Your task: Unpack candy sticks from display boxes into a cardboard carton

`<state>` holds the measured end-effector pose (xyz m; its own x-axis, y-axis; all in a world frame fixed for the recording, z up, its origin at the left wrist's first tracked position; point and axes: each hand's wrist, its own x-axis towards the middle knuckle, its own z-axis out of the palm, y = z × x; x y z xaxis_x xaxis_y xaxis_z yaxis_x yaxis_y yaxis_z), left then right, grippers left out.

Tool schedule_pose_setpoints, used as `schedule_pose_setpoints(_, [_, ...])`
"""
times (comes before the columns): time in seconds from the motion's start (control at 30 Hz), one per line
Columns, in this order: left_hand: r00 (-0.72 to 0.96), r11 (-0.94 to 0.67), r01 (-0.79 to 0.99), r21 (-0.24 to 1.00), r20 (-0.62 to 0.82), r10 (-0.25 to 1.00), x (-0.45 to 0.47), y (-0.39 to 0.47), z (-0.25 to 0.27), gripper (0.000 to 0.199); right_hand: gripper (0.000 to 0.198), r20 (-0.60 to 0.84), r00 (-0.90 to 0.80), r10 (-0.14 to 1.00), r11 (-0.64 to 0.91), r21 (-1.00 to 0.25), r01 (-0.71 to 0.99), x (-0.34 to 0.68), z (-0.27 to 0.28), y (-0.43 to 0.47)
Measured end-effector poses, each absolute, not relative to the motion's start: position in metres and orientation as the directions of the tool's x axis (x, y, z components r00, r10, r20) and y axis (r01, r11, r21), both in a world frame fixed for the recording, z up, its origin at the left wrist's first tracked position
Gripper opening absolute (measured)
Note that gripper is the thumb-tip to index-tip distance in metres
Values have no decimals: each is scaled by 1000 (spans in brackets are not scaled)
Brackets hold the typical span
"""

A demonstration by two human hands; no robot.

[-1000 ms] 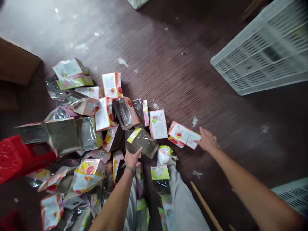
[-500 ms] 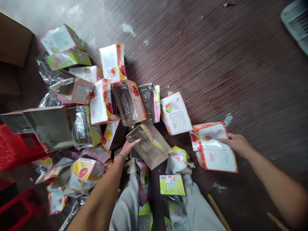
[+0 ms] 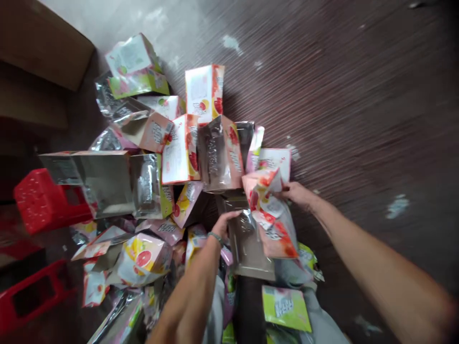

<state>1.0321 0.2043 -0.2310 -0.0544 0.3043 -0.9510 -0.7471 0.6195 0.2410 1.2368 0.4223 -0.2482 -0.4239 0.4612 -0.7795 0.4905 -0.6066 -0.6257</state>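
Head view: left hand (image 3: 223, 224) clamped on silver carton (image 3: 249, 243), right hand (image 3: 296, 193) gripping red-printed carton (image 3: 270, 215), both above carton pile (image 3: 172, 157).

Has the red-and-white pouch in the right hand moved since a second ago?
Yes. The red-and-white pouch left the bare floor and went leftward, against the clear-fronted pouch.

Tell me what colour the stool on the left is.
Red. The stool shows at the left edge of the head view, beside the pile of cartons.

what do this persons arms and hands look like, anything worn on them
Both forearms are bare, with no sleeves and no gloves in view. The left hand has a thin green band round its wrist. The right hand and its wrist carry nothing.
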Motion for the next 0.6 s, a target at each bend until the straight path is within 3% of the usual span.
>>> schedule_pose_setpoints(0.13, [-52,564,-786,253,-936,348,1042,183,-191,42,59,-840,-398,369,-747,-523,410,1242,-228,355])
schedule_pose_setpoints(0.3, [-38,529,-799,285,-902,430,1041,120,-78,50,55,-870,-399,290,-764,-461,451,1264,-129,298])
schedule_pose_setpoints(0.43, [-108,488,-786,379,-862,495,1000,91,34,62,54,-801,-501,327,-726,-552,410,1236,-33,265])
schedule_pose_setpoints(0.6, [-377,444,-691,570,-809,451,891,71,139,83,61,-648,-650,398,-586,-724,363,1123,41,244])
